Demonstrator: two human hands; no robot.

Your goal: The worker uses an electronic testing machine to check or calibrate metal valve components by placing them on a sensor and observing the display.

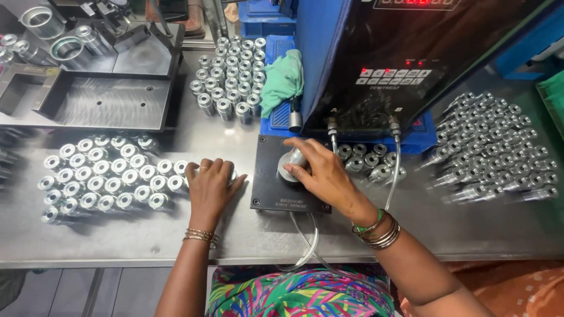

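My right hand (320,173) grips a small metal cylinder part (294,159) standing on a round seat of the black fixture plate (267,194). My left hand (210,185) is closed over another metal part at the right end of a group of shiny cylinder parts (103,176) laid on the steel table. A black and blue test machine (382,64) with red lit digits stands right behind the plate. Two thin hoses (395,170) run down from it.
More metal parts stand upright at the back (232,76), lie under the machine (370,159), and lie in rows at the right (499,147). A green cloth (283,79) rests on a blue base. A dark metal tray (94,103) and tooling sit at the back left.
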